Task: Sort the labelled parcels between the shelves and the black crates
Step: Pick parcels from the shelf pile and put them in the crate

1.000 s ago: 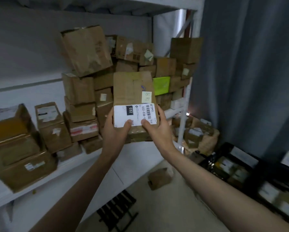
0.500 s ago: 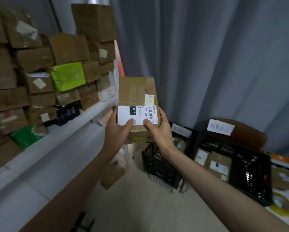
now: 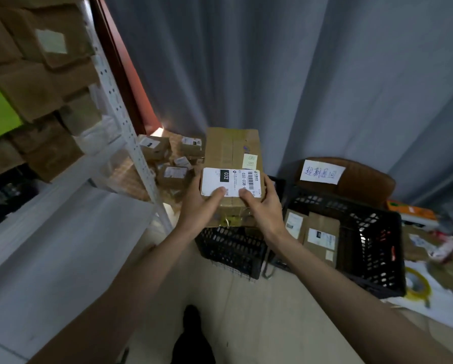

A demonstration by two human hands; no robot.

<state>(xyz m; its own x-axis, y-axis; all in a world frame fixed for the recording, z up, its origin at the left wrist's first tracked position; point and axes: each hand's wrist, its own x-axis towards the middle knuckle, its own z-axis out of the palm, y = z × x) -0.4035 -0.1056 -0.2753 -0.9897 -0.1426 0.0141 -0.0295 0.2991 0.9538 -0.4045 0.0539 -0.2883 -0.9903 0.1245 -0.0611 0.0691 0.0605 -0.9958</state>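
I hold the long brown cardboard parcel with the white 032 label point(image 3: 232, 177) in both hands, my left hand point(image 3: 200, 208) and right hand point(image 3: 263, 210) each gripping a near corner, thumbs pressed on the label and the other fingers curled underneath. The parcel hangs in the air just above the small black plastic crate point(image 3: 232, 249) on the floor, with the larger black plastic crate point(image 3: 362, 240), already holding flat brown parcels, to its right. To set it down well, I judge I should keep it level, line its long side up with the crate opening, lower it until the bottom rests, and only then loosen my fingers, so it does not tip onto a rim. Half a second ago the white metal shelf point(image 3: 120, 106) with its stacked boxes filled the left of my view and the crates sat lower right; now I have turned further right and down, and the parcel is over the crates.
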